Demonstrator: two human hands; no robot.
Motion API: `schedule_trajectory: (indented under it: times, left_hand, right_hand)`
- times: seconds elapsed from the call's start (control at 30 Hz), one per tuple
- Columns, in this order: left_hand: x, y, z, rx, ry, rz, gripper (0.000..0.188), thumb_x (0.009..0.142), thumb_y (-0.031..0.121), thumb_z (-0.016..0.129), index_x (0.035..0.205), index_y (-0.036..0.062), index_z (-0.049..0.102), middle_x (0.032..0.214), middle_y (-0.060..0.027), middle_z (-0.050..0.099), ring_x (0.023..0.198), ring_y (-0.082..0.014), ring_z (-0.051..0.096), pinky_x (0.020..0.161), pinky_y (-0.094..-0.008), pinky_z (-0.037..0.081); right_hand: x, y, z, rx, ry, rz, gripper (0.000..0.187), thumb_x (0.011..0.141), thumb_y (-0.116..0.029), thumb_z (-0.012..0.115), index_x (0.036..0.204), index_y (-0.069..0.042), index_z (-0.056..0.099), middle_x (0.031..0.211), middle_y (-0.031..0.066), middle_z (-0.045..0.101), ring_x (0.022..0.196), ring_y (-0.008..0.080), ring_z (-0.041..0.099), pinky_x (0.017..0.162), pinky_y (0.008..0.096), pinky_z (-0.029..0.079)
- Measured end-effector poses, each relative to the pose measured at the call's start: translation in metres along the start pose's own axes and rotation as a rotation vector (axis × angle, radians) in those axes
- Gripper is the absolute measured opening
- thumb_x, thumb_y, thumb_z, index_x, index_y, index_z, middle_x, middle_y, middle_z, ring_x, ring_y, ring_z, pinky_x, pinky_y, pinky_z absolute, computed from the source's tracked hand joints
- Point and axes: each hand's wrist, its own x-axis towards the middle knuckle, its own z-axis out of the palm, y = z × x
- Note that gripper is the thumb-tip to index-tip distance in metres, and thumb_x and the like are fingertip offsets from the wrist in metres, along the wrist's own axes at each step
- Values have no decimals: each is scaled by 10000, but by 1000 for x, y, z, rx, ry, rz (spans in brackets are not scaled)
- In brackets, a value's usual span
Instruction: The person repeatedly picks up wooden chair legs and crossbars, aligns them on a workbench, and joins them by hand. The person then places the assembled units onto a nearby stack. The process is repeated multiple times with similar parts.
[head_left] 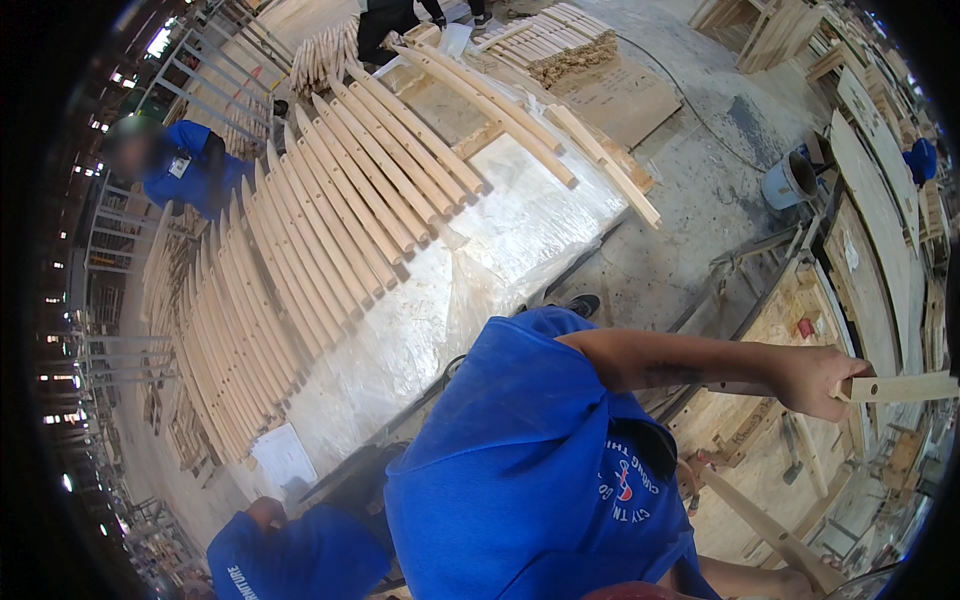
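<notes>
My left arm stretches out to the right, and my left hand (822, 383) is closed around the end of a pale wooden slat (908, 388) with a round hole in it. The slat runs off toward the right rim. Low in the picture, my right hand (797, 583) is at the end of a longer, slightly curved wooden piece (765, 525); its fingers are too hidden to show a grip. Beneath both arms lies a plywood work surface (735, 490) with wooden strips on it. My blue shirt covers much of the lower middle.
Many tapered wooden slats (330, 215) with holes lie in rows on a plastic-covered table (400, 345). A paper sheet (284, 455) rests at its near corner. Co-workers in blue stand far left (190, 165) and lower left (300, 550). A bucket (788, 182) and curved panels (870, 190) are right.
</notes>
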Motion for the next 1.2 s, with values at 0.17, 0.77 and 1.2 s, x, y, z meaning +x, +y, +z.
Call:
schedule_trajectory:
  times: [0.17, 0.77, 1.2]
  left_hand:
    - [3, -10, 7, 79, -16, -12, 523, 874, 126, 616, 1355, -15, 467, 1160, -198, 651, 1096, -247, 619, 940, -336, 477]
    - [12, -21, 0, -168, 279, -106, 562, 944, 80, 577, 1436, 32, 311, 744, -40, 441, 468, -98, 384, 412, -255, 315]
    - [27, -45, 15, -300, 206, -214, 493, 950, 25, 556, 1392, -5, 339, 741, -26, 479, 488, -93, 407, 428, -255, 333]
  right_hand:
    - [-3, 0, -14, -29, -14, 42, 794, 779, -429, 605, 1446, -92, 336, 1113, 169, 503, 910, 286, 519, 748, 403, 468]
    - [-37, -87, 36, 184, 74, 107, 823, 773, -519, 493, 1393, 10, 379, 930, 175, 540, 791, 253, 523, 657, 364, 441]
    - [-49, -108, 14, 141, 91, 79, 909, 768, -575, 482, 1413, 52, 349, 863, 176, 530, 739, 230, 489, 662, 341, 397]
